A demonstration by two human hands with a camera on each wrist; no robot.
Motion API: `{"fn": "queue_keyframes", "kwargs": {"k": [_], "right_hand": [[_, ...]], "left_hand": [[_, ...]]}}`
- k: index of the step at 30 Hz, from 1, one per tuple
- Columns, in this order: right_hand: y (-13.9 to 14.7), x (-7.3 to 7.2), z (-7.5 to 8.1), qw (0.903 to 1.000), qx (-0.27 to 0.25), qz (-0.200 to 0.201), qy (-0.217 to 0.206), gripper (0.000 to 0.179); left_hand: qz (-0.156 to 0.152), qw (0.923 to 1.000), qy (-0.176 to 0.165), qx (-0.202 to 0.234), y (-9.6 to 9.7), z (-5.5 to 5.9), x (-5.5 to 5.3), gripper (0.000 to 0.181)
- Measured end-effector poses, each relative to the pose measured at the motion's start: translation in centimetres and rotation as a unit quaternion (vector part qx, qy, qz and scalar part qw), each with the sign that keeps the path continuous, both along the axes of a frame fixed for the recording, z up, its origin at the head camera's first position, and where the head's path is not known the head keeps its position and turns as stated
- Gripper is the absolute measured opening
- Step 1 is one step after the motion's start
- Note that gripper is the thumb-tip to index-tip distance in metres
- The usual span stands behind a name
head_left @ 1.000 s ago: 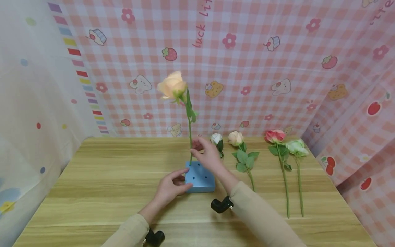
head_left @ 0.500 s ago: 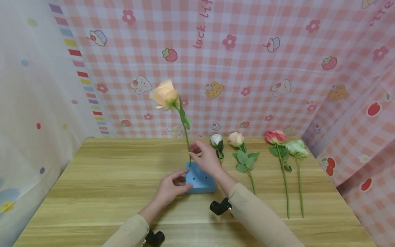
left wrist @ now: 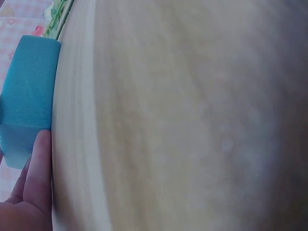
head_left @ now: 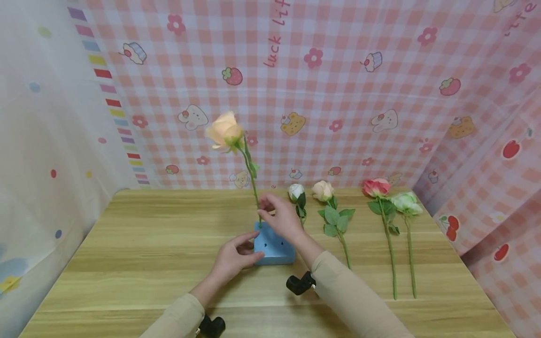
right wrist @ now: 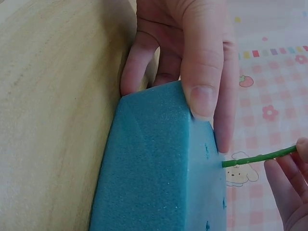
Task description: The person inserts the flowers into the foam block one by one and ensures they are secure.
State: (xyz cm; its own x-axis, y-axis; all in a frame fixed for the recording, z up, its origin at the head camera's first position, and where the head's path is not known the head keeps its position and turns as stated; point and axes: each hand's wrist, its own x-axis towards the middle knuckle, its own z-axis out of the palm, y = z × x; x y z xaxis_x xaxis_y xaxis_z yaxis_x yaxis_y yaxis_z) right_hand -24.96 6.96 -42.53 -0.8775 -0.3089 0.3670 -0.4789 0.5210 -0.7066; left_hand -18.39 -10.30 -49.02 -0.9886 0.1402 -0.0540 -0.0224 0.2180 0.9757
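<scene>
A blue foam block (head_left: pixel 276 257) with small holes in its top sits on the wooden table. My left hand (head_left: pixel 231 259) grips its left side; in the right wrist view the thumb (right wrist: pixel 202 98) presses a corner. A peach rose (head_left: pixel 227 131) stands with its stem foot at the block's far left hole, leaning left. My right hand (head_left: pixel 282 219) pinches its stem low, just above the foam. In the right wrist view, the green stem (right wrist: pixel 255 158) meets the block's holed face. The left wrist view shows the block (left wrist: pixel 31 82) beside the left fingers.
To the right on the table (head_left: pixel 148 249) lie a white rose (head_left: pixel 297 190), a pale peach rose (head_left: pixel 323 190), a pink rose (head_left: pixel 377 188) and a greenish-white rose (head_left: pixel 406 203). A checked cloth (head_left: pixel 236 28) hangs behind the table.
The peach rose has tipped to the left and its bloom stands lower than a second ago. My right hand has shifted slightly down and left with the stem; my left hand stays put.
</scene>
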Motion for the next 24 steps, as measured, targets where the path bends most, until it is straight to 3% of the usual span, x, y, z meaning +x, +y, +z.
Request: {"fn": "queue_keyframes", "kwargs": {"k": [24], "right_hand": [[-0.1,0.2,-1.7,0.9998,-0.009,0.016,0.011,0.012]], "left_hand": [[-0.001,1.0000,0.006,0.000,0.0,0.1,0.1,0.055]]}}
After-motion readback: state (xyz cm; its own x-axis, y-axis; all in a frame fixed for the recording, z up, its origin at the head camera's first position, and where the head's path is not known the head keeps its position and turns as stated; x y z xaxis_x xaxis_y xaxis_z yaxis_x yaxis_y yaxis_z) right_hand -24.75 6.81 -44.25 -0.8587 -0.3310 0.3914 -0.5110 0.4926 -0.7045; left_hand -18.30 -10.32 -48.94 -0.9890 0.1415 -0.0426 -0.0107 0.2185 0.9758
